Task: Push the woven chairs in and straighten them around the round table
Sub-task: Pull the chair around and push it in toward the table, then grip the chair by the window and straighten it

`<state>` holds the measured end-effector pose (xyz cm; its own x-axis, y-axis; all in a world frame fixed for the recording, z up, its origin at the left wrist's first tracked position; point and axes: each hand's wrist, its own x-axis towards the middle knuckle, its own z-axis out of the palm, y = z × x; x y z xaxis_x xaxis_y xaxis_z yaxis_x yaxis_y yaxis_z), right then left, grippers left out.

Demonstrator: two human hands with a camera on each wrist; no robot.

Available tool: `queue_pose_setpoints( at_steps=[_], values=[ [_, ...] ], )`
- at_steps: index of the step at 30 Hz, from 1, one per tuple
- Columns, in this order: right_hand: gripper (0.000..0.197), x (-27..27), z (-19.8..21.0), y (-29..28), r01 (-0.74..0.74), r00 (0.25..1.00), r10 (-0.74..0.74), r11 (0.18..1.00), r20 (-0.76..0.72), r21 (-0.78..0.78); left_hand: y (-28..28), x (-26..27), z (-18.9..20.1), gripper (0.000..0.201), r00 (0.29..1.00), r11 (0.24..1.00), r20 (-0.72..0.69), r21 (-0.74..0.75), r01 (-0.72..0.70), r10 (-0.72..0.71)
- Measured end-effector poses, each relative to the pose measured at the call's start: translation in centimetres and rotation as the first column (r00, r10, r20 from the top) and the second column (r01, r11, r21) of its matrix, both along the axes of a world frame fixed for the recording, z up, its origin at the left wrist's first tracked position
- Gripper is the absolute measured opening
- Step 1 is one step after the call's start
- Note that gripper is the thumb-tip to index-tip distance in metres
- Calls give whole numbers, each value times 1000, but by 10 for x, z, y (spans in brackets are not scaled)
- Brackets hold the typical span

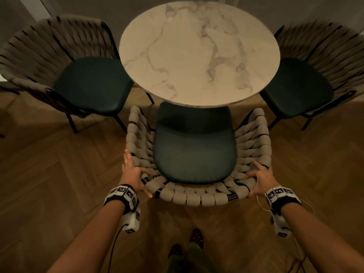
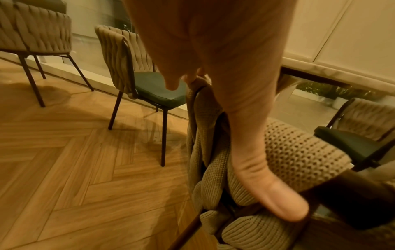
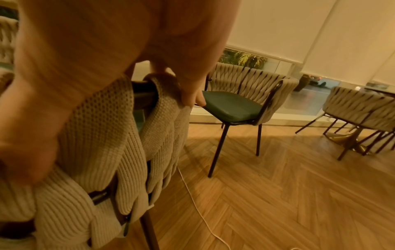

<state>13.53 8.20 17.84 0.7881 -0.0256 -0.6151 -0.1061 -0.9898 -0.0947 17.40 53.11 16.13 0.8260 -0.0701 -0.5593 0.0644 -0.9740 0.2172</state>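
A round marble table stands at the top centre. The near woven chair has a dark green seat whose front lies under the table edge. My left hand grips the back's left corner, the thumb lying on the weave. At the right corner my right hand holds the back, its fingers curled over the knitted bands. The left chair and the right chair flank the table, each angled toward it.
Herringbone wood floor lies all around. My shoes are just behind the near chair. A white cable trails on the floor to its right. More woven chairs stand round another table further right, and another chair stands far left.
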Motion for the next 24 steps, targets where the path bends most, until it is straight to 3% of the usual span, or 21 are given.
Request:
queue_pose_setpoints(
  at_steps=[4, 6, 9, 11, 14, 16, 19, 21, 24],
  values=[
    [68, -1, -4, 9, -43, 998, 37, 989, -50, -138, -4, -5, 9, 92, 997, 999, -57, 3, -43, 43],
    [62, -6, -7, 18, -101, 995, 100, 971, -19, -219, -5, -13, 16, 92, 995, 996, -54, -34, -80, 78],
    [52, -23, -21, 32, -70, 996, 83, 957, 35, -282, -3, -32, 23, 85, 990, 985, -25, -101, -139, 138],
    [52, -33, -25, 49, -98, 995, 96, 950, -23, -297, 3, -46, 26, 79, 990, 978, -39, -152, -140, 136],
    [72, -21, -17, 85, -51, 979, 15, 984, -205, -172, 22, -59, 28, 82, 992, 977, -96, -189, -94, 77],
    [93, 1, -5, 119, -71, 951, 60, 997, -302, -26, 45, -58, 30, 89, 992, 977, -93, -185, -102, 86],
    [118, 44, 19, 193, -129, 948, 179, 973, -264, 193, 98, -41, 33, 89, 983, 971, -78, -162, -176, 165],
    [104, 78, 38, 258, -160, 965, 211, 944, -155, 288, 141, -20, 38, 80, 976, 967, -68, -140, -213, 205],
    [61, 129, 58, 360, -198, 976, 216, 888, 5, 416, 211, 17, 48, 63, 979, 971, -24, -124, -204, 203]
  ],
)
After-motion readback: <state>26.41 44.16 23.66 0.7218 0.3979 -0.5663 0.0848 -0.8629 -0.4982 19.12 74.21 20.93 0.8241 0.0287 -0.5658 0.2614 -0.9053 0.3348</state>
